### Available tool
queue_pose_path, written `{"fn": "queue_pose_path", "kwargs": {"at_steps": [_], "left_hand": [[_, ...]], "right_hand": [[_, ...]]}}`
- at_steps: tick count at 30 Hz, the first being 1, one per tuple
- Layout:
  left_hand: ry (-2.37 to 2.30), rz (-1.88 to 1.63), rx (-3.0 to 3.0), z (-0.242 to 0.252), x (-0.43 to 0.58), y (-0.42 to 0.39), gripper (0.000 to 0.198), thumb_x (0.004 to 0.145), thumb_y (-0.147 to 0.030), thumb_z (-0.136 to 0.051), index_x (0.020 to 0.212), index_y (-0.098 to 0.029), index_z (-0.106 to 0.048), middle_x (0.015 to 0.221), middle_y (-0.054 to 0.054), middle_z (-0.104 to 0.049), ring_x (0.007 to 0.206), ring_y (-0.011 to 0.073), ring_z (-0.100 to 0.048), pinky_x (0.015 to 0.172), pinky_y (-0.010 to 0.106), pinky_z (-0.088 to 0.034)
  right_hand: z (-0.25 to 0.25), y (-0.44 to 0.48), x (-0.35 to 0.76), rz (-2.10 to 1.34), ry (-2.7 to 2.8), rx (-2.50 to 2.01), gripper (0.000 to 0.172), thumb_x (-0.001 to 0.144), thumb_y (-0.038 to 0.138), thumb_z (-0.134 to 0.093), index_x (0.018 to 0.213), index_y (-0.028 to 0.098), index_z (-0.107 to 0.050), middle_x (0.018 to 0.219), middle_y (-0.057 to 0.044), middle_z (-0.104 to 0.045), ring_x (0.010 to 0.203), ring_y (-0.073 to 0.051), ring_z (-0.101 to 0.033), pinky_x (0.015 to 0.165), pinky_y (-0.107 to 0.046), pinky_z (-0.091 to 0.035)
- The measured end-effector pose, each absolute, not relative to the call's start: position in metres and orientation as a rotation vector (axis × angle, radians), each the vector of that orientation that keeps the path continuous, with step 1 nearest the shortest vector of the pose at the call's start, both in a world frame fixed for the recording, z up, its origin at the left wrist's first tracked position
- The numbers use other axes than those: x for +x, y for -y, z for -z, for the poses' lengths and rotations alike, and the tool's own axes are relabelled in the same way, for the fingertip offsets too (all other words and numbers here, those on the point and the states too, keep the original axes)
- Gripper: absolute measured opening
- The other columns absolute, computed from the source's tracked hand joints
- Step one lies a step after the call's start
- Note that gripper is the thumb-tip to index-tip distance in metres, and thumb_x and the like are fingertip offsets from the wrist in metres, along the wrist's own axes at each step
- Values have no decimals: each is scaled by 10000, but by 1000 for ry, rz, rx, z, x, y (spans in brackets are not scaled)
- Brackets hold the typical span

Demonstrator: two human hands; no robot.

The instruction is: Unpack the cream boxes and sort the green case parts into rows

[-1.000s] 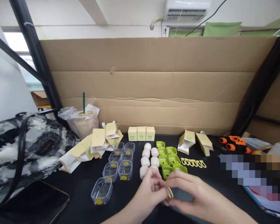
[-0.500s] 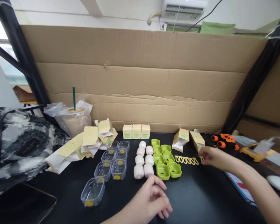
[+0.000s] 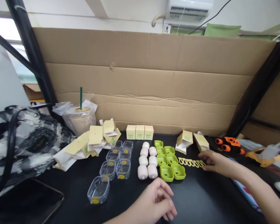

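Observation:
My right hand [image 3: 214, 162] is at the right end of a row of thin yellow rings [image 3: 189, 162]. Its thumb and forefinger close about the last ring, which lies flat on the black table [image 3: 191, 199]. My left hand [image 3: 160, 200] hovers near the front, its fingers loosely bent and apart, with nothing in it. Just beyond it stand two columns of pale pink rounded pieces [image 3: 143, 172]. Beside them are two columns of lime green square cups [image 3: 166, 173]. Clear plastic boxes [image 3: 98, 189] with yellow stickers form columns on the left.
Three closed cream boxes [image 3: 140, 132] stand at the back. Opened cartons [image 3: 78, 144] are heaped left, with two more [image 3: 184, 140] at back right. An orange toy car [image 3: 230, 144] and a phone [image 3: 247, 193] lie right. A bagged drink [image 3: 80, 119] and a patterned bag [image 3: 32, 143] are left.
My right hand has brought a yellow ring leftward and down to the end of the row. My left hand keeps its pose. The whole view has shifted slightly.

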State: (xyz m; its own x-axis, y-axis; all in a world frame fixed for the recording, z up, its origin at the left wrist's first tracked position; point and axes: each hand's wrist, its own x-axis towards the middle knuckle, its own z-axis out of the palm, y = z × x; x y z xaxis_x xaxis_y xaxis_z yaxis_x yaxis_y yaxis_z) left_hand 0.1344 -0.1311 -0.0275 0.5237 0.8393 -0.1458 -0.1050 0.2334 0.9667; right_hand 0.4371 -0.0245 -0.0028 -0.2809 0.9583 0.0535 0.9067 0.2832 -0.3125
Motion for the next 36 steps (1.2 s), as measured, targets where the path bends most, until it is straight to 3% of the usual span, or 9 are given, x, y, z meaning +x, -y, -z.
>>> {"fn": "queue_pose_path", "kwargs": {"at_steps": [4,7,18,22,24,27,29,32,36], "left_hand": [[-767,-734,1162,31,136,131,268,641,-238,-649,791,-181,-433,571,-55,-587,481,60,-513,536,220,-398],[-789,-717,1190,32,136,130,222,649,-185,-628,778,-174,-449,569,-54,-586,478,59,-510,544,220,-399],[-847,-696,1319,33,136,130,157,689,-95,-526,807,-170,-454,628,-26,-577,489,72,-500,535,222,-417],[-911,-1056,1936,22,126,141,334,718,-80,-516,1023,-190,-434,968,90,-591,800,178,-595,756,356,-487],[-874,-1326,2282,11,119,142,405,740,-70,-505,1102,-208,-391,1057,121,-558,989,233,-565,875,411,-463],[-856,-1563,2603,-6,111,135,465,783,-76,-487,1200,-204,-326,1143,143,-515,1111,258,-510,935,457,-448],[-945,-1604,2776,-16,106,126,484,800,-81,-496,1243,-168,-322,1200,163,-489,1193,274,-453,995,491,-407],[-1071,-1595,2912,-23,102,116,535,814,-124,-529,1303,-133,-310,1304,192,-442,1279,300,-377,1033,512,-374],[-929,-1369,2944,-19,95,112,647,812,-196,-564,1367,-156,-235,1283,172,-512,1226,281,-464,1010,460,-417]], "right_hand": [[-19,17,390,-196,2382,-1412,281,889,266,-442,1128,190,-569,1051,-93,-655,880,-202,-645,795,-357,-519],[-33,-11,333,-104,2422,-1225,322,938,274,-458,1249,191,-480,1218,-87,-565,1019,-196,-593,881,-396,-486],[-31,-89,242,128,2507,-1124,305,908,312,-556,1176,168,-540,1179,-78,-573,981,-210,-600,815,-418,-513],[-28,-73,251,172,2415,-1032,315,906,313,-558,1185,169,-535,1194,-80,-566,1001,-217,-593,830,-429,-505],[-31,-59,260,187,2337,-985,329,907,318,-555,1204,179,-525,1235,-82,-541,1039,-229,-574,858,-449,-487],[-40,-25,278,178,2232,-914,380,897,271,-551,1261,202,-465,1284,-98,-481,1144,-271,-491,931,-501,-424],[-45,6,291,144,2192,-863,454,856,183,-545,1286,214,-402,1239,-126,-471,1181,-286,-435,966,-504,-397],[-46,54,305,67,2189,-790,501,769,127,-554,1227,238,-385,1167,-97,-489,1127,-265,-471,916,-444,-450],[-29,97,312,-95,2199,-708,509,745,102,-546,1199,260,-379,1149,-66,-518,1121,-228,-497,928,-368,-454]]}}
